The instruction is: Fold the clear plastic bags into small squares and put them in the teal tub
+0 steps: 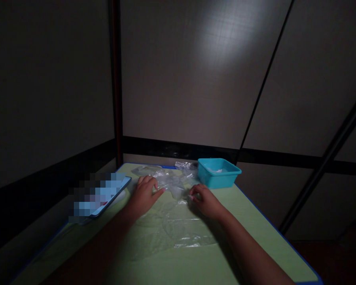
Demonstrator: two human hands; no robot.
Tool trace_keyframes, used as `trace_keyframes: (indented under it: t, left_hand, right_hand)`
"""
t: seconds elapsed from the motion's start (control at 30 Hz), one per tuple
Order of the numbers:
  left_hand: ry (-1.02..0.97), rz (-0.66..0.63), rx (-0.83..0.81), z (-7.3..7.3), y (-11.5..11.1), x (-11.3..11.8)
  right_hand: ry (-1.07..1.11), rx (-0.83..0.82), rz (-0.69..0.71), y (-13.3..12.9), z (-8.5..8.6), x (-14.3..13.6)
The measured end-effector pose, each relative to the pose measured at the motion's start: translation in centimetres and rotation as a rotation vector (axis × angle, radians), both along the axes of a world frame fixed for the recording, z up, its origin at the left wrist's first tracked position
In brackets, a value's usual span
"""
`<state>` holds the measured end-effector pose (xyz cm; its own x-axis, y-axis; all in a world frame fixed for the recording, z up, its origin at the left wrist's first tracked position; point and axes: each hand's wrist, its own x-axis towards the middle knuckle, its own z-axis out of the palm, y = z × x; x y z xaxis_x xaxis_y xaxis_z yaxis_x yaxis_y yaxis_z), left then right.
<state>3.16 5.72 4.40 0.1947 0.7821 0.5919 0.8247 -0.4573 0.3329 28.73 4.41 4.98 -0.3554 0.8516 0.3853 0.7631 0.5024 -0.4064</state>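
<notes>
Handling clear film (192, 227) on the table (264, 241) appears part-way along: the front portion lies nearly flat between the 2 forearms; the crumpled film (173, 184) behind it is bunched and presumably left to do. Left hand (145, 194): half-open, thumb apart, no grip visible. Right hand (204, 201): thumb and fingertips close together beside the film; whether they pinch it cannot be told. Container: 1 open tub (221, 182), beyond the right hand, holds pale material, type unclear.
</notes>
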Motion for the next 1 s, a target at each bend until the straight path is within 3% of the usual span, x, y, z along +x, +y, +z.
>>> trace_keyframes:
  t: [0.1, 0.17, 0.43, 0.6, 0.83, 1.0]
  left_hand:
    - [-0.018, -0.040, 0.025, -0.2, 0.0, 0.2]
    - [-0.024, -0.055, 0.038, -0.3, 0.0, 0.3]
    - [-0.026, -0.107, 0.058, -0.7, 0.1, 0.4]
    - [0.011, -0.136, 0.015, -0.5, -0.2, 0.5]
    - [0.061, -0.249, -0.053, -0.9, 0.0, 0.3]
    - [0.051, -0.374, -0.086, -0.5, -0.4, 0.6]
  right_hand:
    - [0.025, -0.038, 0.245, -1.1, 0.6, -0.9]
    - [-0.025, -0.048, 0.334, -1.8, 0.7, -1.5]
    - [-0.089, -0.079, 0.392, -2.4, 0.4, -2.4]
    - [-0.033, 0.012, 0.290, -1.3, 0.0, -1.4]
    - [-0.111, -0.022, -0.005, 0.4, -1.1, 0.0]
    - [-0.010, 0.010, -0.216, 1.4, -1.2, 1.1]
